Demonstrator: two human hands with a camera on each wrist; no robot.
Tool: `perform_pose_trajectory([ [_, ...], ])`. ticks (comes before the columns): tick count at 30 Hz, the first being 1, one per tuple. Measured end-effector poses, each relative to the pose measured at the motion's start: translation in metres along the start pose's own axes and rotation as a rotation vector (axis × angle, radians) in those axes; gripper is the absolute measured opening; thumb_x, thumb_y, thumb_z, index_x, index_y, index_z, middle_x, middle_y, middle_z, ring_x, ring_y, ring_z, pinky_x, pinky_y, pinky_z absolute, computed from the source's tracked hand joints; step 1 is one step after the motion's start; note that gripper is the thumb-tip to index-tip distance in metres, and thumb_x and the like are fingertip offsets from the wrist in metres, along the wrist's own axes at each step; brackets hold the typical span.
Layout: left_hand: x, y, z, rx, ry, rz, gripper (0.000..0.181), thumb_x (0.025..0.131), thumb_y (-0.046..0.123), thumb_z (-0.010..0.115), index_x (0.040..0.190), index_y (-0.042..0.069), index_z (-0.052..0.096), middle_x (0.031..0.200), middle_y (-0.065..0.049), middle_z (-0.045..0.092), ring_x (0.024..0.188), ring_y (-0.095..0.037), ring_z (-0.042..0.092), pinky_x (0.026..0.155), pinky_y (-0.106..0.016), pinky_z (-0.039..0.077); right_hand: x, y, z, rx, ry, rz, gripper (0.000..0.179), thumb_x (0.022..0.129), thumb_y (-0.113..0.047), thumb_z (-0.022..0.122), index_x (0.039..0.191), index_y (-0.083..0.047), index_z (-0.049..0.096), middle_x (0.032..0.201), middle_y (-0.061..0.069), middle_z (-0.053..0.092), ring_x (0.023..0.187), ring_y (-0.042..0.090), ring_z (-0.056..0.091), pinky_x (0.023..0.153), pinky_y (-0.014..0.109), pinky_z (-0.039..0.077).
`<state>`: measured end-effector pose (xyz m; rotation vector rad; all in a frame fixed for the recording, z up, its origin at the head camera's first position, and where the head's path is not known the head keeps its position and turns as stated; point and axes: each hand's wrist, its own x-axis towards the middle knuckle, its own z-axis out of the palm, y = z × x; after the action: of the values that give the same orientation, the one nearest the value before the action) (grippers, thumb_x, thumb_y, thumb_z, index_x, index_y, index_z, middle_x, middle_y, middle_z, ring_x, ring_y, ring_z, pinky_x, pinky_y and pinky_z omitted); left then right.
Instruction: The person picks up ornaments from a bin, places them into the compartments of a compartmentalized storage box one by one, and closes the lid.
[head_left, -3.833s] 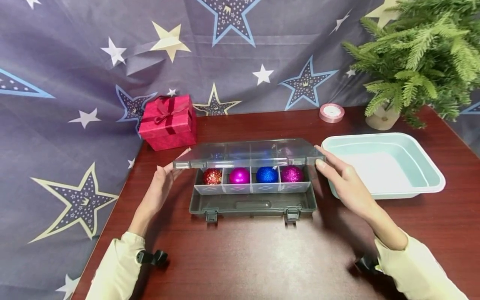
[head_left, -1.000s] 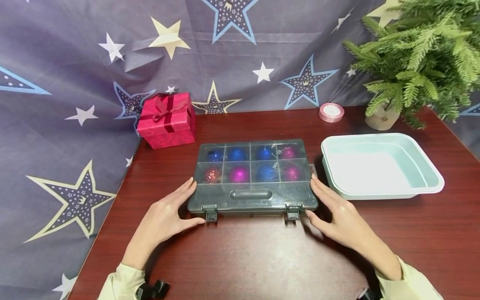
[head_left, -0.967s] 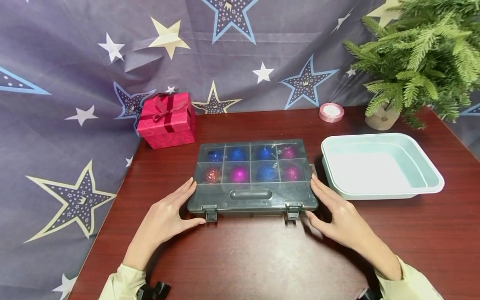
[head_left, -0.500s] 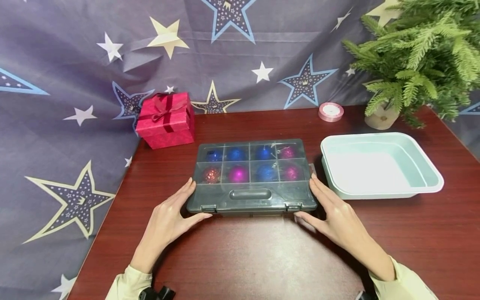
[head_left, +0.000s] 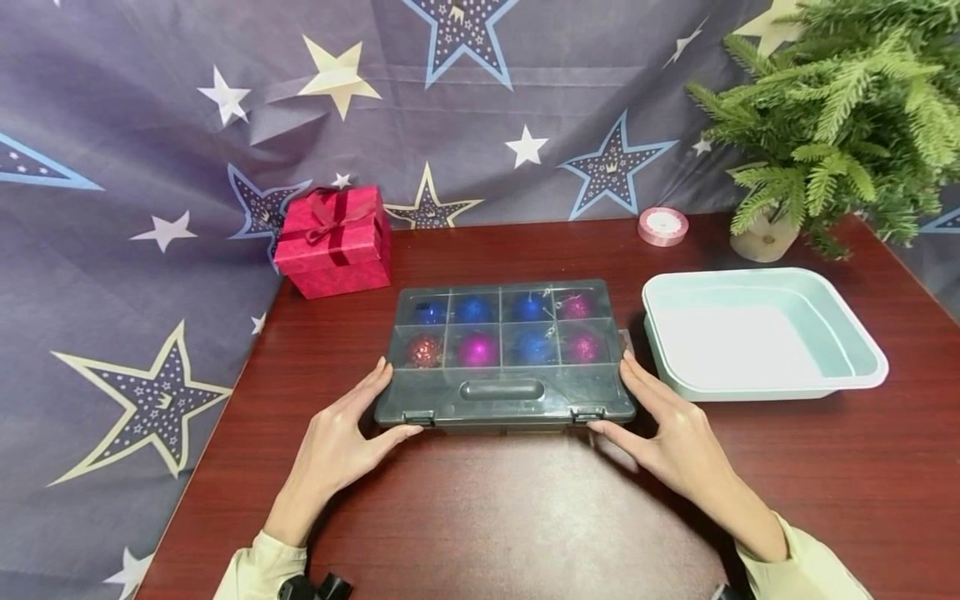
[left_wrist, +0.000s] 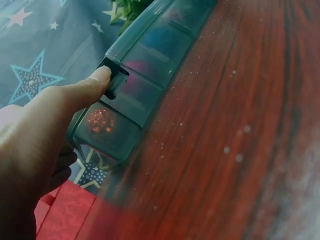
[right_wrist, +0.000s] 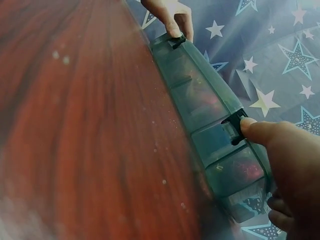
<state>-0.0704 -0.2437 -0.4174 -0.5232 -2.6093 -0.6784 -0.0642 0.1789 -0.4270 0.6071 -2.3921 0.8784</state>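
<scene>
A smoky clear plastic storage box [head_left: 502, 390] lies with its lid down in the middle of the table. Through the lid show two rows of baubles: red [head_left: 424, 351], magenta [head_left: 477, 348], blue and pink. My left hand [head_left: 330, 446] holds the box's left front corner, fingers along the side and thumb on the left latch [left_wrist: 116, 82]. At the opposite corner my right hand [head_left: 678, 442] does the same, its thumb pressing the right latch [right_wrist: 233, 129]. Both latches stand folded up against the front edge. Some fingers are hidden behind the box's ends.
A pale blue tray [head_left: 765, 394] stands close to the right of the box. Behind it are a pink ribbon roll [head_left: 663, 227] and a small artificial fir tree [head_left: 832, 125]. A red gift box [head_left: 333, 242] sits at the back left, before a star-patterned cloth [head_left: 487, 117].
The raised lid has come down onto the box. Its two hanging latches have swung up against the front edge as both thumbs moved inward onto them.
</scene>
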Motion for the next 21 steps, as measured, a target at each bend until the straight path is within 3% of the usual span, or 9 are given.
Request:
perform_pose_trajectory([
  [4,0.001,0.001,0.001,0.003,0.011,0.005,0.085,0.074,0.047,0.093,0.144,0.009,0.063,0.150,-0.002,0.056,0.127,-0.027,0.062,0.094,-0.050,0.052,0.002,0.000,0.000,0.013,0.026,0.000,0.081,0.083,-0.054,0.085,0.137,0.004,0.065,0.141,0.015,0.061,0.123,0.038,0.063,0.109,0.013,0.032],
  [7,0.001,0.001,0.000,0.001,0.013,0.002,0.085,0.074,0.046,0.093,0.144,0.009,0.063,0.149,-0.002,0.056,0.127,-0.027,0.062,0.094,-0.049,0.052,0.003,-0.001,0.000,0.015,0.038,0.004,0.081,0.087,-0.062,0.076,0.135,0.004,0.066,0.139,0.015,0.063,0.120,0.037,0.064,0.102,0.028,0.047],
  [10,0.001,0.001,0.000,-0.002,0.007,-0.007,0.085,0.073,0.046,0.094,0.144,0.010,0.064,0.149,-0.002,0.056,0.127,-0.027,0.062,0.095,-0.047,0.052,0.003,-0.004,0.000,0.011,0.030,0.022,0.078,0.084,-0.052,0.085,0.135,0.004,0.066,0.140,0.014,0.062,0.120,0.036,0.064,0.092,0.046,0.051],
  [14,0.002,0.002,-0.003,0.005,-0.010,-0.024,0.085,0.072,0.049,0.093,0.143,0.010,0.065,0.148,-0.001,0.057,0.126,-0.027,0.062,0.095,-0.048,0.052,0.002,-0.009,-0.001,-0.004,-0.026,0.090,0.080,0.074,-0.030,0.094,0.140,0.002,0.063,0.145,0.013,0.059,0.125,0.035,0.061,0.092,0.052,0.050],
  [21,0.007,0.003,-0.012,0.044,-0.061,-0.050,0.086,0.073,0.056,0.091,0.143,0.013,0.065,0.147,-0.002,0.059,0.125,-0.030,0.063,0.092,-0.052,0.053,0.005,-0.016,-0.005,-0.031,-0.126,0.189,0.084,0.079,-0.034,0.091,0.146,0.002,0.057,0.151,0.014,0.053,0.131,0.040,0.056,0.096,0.061,0.049],
])
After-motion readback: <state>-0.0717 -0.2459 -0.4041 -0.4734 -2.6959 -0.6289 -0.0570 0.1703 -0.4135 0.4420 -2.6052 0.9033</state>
